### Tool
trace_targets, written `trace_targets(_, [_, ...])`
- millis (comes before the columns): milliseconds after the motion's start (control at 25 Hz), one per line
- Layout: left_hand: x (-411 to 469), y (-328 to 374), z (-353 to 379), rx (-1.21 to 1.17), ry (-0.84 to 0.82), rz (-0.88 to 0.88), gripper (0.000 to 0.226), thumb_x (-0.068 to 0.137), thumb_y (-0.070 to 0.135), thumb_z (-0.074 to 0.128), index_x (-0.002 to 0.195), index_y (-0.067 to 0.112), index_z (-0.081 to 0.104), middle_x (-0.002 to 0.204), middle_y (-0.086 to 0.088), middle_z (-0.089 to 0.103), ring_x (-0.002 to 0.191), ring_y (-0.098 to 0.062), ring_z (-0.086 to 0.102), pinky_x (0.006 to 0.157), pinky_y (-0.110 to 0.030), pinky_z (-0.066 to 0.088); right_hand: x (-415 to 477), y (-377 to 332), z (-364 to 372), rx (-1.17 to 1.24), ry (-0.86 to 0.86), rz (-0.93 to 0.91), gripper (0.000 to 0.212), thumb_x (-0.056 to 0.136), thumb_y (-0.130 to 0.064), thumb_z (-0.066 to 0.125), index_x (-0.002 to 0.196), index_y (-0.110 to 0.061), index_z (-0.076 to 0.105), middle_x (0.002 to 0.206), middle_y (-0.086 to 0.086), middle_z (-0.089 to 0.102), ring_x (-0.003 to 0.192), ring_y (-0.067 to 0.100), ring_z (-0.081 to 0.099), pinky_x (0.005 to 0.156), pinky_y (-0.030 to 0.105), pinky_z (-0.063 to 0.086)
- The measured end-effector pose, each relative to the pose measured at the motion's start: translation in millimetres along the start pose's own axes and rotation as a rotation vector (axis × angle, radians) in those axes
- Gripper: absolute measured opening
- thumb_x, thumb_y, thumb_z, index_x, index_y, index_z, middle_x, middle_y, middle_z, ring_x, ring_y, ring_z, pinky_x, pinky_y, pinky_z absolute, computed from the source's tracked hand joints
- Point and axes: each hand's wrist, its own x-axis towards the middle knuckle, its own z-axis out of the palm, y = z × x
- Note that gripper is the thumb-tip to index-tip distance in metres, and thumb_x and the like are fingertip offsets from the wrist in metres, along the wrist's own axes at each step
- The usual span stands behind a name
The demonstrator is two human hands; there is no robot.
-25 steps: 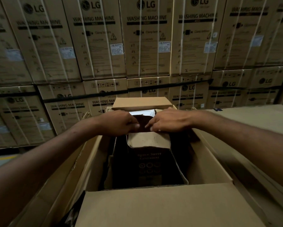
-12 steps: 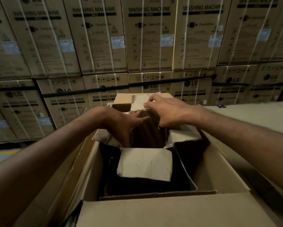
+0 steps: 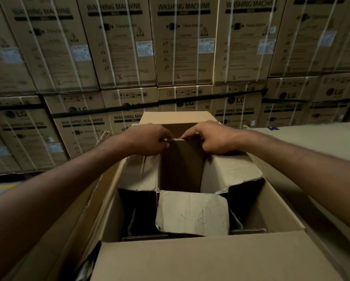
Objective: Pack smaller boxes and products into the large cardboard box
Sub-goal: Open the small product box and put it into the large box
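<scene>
Large cardboard box (image 3: 190, 260) open at the top, smaller box (image 3: 192, 211) inside it with flaps splayed, left hand (image 3: 147, 141) and right hand (image 3: 212, 137) at its far side, fingers of both pinching the top edge of its dark upright flap (image 3: 181, 165), washing machine cartons (image 3: 182, 47) stacked behind.

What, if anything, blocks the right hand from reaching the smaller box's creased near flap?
Probably nothing, so yes: the creased flap lies exposed in the open large box, below the right hand. But that hand pinches the dark panel by its top edge and must let go first.
</scene>
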Motion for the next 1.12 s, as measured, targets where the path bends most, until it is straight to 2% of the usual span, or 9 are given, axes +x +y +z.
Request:
trace_targets(80, [-0.9, -0.3, 4.7, 0.119, 0.093, -0.037, 0.032, 0.105, 0.031, 0.050, 0.135, 0.028, 0.061, 0.121, 0.004, 0.070, 0.092, -0.008, 0.059, 0.072, -0.027, 0.050, -1.3, -3.6, 0.3, -0.082, 0.059, 0.023, 0.061, 0.091, -0.012, 0.073, 0.146, -0.032, 0.054, 0.143, -0.004, 0.057, 0.133, 0.016, 0.051, 0.107, 0.039, 0.048])
trace_targets(200, [-3.3, -5.4, 12.4, 0.184, 0.194, -0.091, 0.027, 0.104, 0.034, 0.052, 0.126, 0.029, 0.067, 0.111, 0.005, 0.072, 0.090, -0.011, 0.063, 0.061, -0.026, 0.043, -6.4, -7.6, 0.0, -0.221, 0.063, 0.139, 0.079, 0.089, -0.037, 0.077, 0.157, -0.029, 0.037, 0.157, 0.000, 0.043, 0.142, 0.023, 0.042, 0.113, 0.042, 0.041])
trace_targets(440, [-1.3, -3.1, 11.7, 0.149, 0.168, -0.145, 0.028, 0.103, 0.038, 0.055, 0.124, 0.027, 0.069, 0.104, 0.006, 0.072, 0.088, -0.009, 0.063, 0.058, -0.023, 0.048, -12.3, -4.4, 16.0, -0.024, 0.031, 0.262, 0.071, 0.099, -0.026, 0.067, 0.161, -0.026, 0.032, 0.160, 0.006, 0.042, 0.140, 0.025, 0.047, 0.104, 0.032, 0.044])
trace_targets(560, [-7.4, 1.7, 9.7, 0.031, 0.154, -0.128, 0.030, 0.103, 0.039, 0.053, 0.122, 0.023, 0.070, 0.105, 0.003, 0.073, 0.094, -0.014, 0.067, 0.079, -0.036, 0.060, -28.9, -9.8, 10.0, -0.078, 0.178, 0.246, 0.073, 0.092, -0.026, 0.077, 0.156, -0.025, 0.041, 0.150, 0.005, 0.053, 0.133, 0.024, 0.054, 0.101, 0.034, 0.047])
trace_targets(640, [-13.9, 8.2, 9.6, -0.050, 0.095, -0.088, 0.034, 0.105, 0.036, 0.049, 0.128, 0.020, 0.068, 0.117, -0.001, 0.072, 0.106, -0.016, 0.065, 0.094, -0.038, 0.055, -37.2, -10.5, 9.8, -0.144, 0.284, 0.254, 0.068, 0.086, -0.027, 0.082, 0.147, -0.022, 0.052, 0.138, 0.004, 0.061, 0.122, 0.021, 0.060, 0.094, 0.033, 0.052])
trace_targets(760, [-21.5, 16.9, 10.4, -0.113, 0.046, -0.080, 0.039, 0.109, 0.030, 0.044, 0.143, 0.015, 0.057, 0.134, -0.006, 0.065, 0.122, -0.021, 0.060, 0.104, -0.037, 0.047, -39.8, -11.5, 13.6, -0.081, 0.260, 0.334, 0.045, 0.087, -0.028, 0.081, 0.129, -0.017, 0.066, 0.112, 0.002, 0.069, 0.094, 0.014, 0.067, 0.073, 0.026, 0.056])
trace_targets(880, [-24.1, 17.5, 11.7, -0.224, 0.053, -0.116, 0.042, 0.109, 0.025, 0.042, 0.150, 0.014, 0.048, 0.144, -0.009, 0.058, 0.132, -0.023, 0.054, 0.110, -0.038, 0.043, -45.7, -19.1, 17.3, -0.078, 0.263, 0.442, 0.021, 0.092, -0.024, 0.076, 0.109, -0.015, 0.068, 0.094, 0.003, 0.067, 0.075, 0.013, 0.067, 0.053, 0.022, 0.049])
trace_targets(1000, [-24.2, 16.8, 11.9, -0.292, 0.030, -0.147, 0.045, 0.110, 0.029, 0.041, 0.152, 0.015, 0.046, 0.149, -0.010, 0.054, 0.138, -0.025, 0.050, 0.114, -0.043, 0.041, -53.7, -22.9, 21.9, -0.158, 0.313, 0.407, 0.011, 0.093, -0.023, 0.075, 0.096, -0.016, 0.067, 0.091, 0.003, 0.068, 0.074, 0.012, 0.064, 0.052, 0.023, 0.043])
trace_targets(1120, [-28.7, 17.4, 12.5, -0.273, 0.036, -0.171, 0.048, 0.110, 0.035, 0.040, 0.153, 0.015, 0.044, 0.150, -0.012, 0.053, 0.137, -0.026, 0.051, 0.112, -0.042, 0.041, -63.5, -29.7, 23.9, -0.124, 0.368, 0.333, 0.025, 0.093, -0.035, 0.075, 0.109, -0.018, 0.070, 0.095, -0.001, 0.069, 0.082, 0.012, 0.064, 0.061, 0.026, 0.048])
